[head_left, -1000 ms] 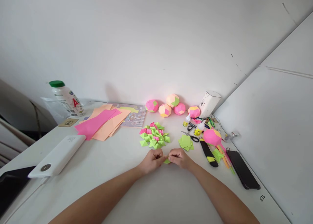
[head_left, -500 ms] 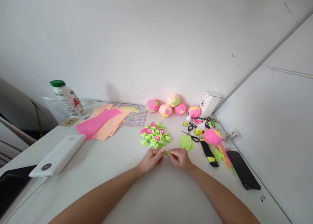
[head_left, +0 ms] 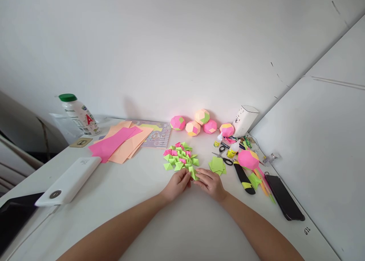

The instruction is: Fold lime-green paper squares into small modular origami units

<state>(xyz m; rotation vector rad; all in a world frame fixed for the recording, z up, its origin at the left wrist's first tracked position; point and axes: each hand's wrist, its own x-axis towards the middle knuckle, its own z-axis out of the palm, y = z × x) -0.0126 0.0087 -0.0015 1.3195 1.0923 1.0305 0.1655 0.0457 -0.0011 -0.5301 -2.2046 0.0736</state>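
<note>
Lime-green folded paper piece (head_left: 192, 173) is held up between the fingertips of both hands, directly in front of the body and just above the white tabletop (head_left: 142, 223). Its longer axis appears to be slanted, with the far end leaning left and the near end towards the right. The left edge is pinched by the left hand (head_left: 175, 185), closed narrowly with the thumb on top; the right edge is met by the curled, nearly closed fingers of the right hand (head_left: 211, 184). Neither hand can be called clearly nearer, since contact is made by both. Just beyond the left hand, a loose pile of green and pink folded paper pieces (head_left: 178, 158) is spread, and flat green paper squares (head_left: 217, 164) are stacked beyond the right.
</note>
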